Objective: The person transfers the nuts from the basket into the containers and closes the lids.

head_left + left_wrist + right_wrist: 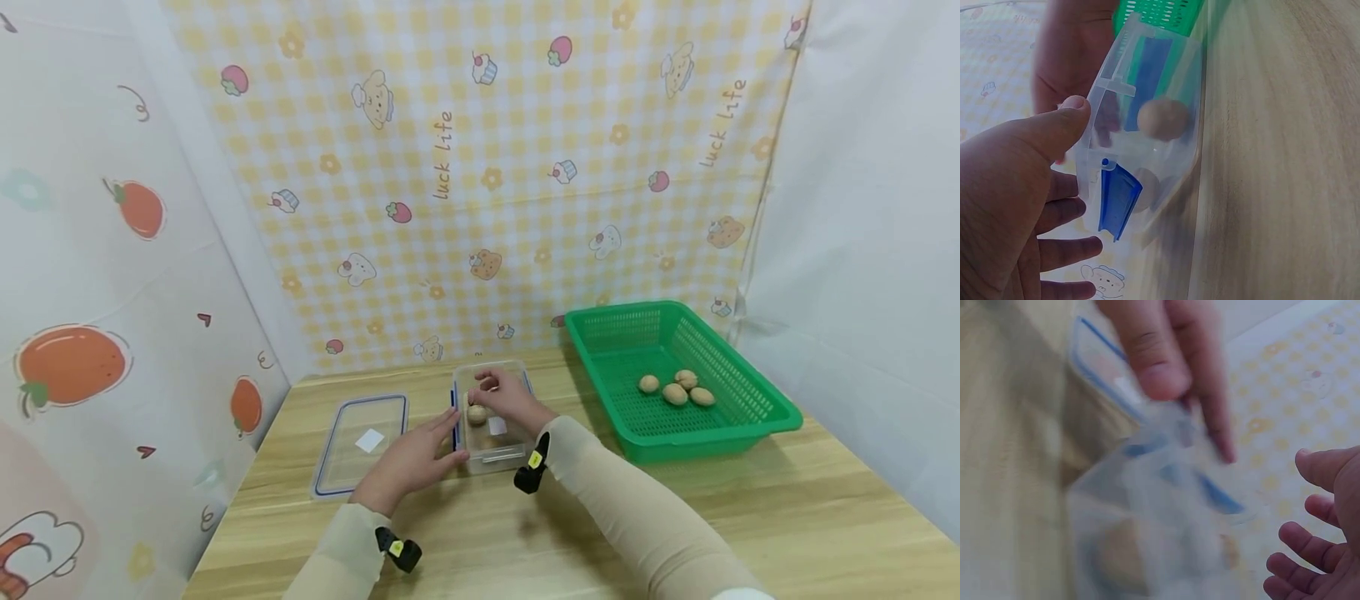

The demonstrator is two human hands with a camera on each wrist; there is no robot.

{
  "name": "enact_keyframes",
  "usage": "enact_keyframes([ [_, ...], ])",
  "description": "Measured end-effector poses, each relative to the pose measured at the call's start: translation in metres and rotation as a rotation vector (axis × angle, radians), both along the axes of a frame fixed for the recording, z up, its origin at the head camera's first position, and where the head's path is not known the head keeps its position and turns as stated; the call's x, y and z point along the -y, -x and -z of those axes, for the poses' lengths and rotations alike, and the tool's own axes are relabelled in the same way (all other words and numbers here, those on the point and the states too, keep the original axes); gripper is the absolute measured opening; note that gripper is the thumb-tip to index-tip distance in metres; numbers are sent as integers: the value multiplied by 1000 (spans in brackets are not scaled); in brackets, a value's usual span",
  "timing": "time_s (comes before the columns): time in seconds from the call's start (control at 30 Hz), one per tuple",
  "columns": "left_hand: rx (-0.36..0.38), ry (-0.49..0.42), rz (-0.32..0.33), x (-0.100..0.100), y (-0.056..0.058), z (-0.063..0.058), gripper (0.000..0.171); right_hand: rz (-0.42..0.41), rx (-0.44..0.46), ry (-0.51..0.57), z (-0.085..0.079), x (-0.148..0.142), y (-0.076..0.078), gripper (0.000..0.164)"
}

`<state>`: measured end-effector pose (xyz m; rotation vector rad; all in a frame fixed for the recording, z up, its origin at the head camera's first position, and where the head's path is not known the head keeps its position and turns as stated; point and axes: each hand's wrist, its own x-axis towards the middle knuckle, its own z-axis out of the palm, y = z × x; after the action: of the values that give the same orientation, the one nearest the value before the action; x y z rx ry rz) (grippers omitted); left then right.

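A clear plastic food container (491, 457) with blue side clips stands uncovered on the table. Inside it lies a tan walnut (477, 414); through the wall, the left wrist view shows two round walnuts (1163, 119), somewhat blurred. My left hand (420, 458) rests against the container's left side, its fingers straight and its thumb at the near corner. Over the container hovers my right hand (506, 400), fingers loosely bent. In the right wrist view that right hand (1329, 531) holds nothing and its fingers are spread, apart from the blurred container.
A green perforated basket (615, 392) at the right holds several walnuts (675, 394). Left of the container lies its clear lid (352, 425) with a blue seal. A checked cloth (495, 208) hangs behind the wooden table (480, 533).
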<state>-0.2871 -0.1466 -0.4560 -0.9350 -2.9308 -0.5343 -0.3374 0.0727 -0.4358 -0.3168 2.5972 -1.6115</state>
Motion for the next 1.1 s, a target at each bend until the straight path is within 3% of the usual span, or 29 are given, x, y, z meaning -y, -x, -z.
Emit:
enact_keyframes([
  [0.23,12,8,-24,-1,-3,0,73,15,-97,-11,-46,-28,7,50],
  [0.5,12,13,-35,-1,-4,-1,77,106,-180,-79,-84,-94,19,53],
  [0.77,5,23,-23,-1,-4,-1,79,143,-123,-99,-85,-167,18,65],
  [1.1,17,19,-36,-1,-6,-4,78,169,-144,-152,-72,-241,13,75],
])
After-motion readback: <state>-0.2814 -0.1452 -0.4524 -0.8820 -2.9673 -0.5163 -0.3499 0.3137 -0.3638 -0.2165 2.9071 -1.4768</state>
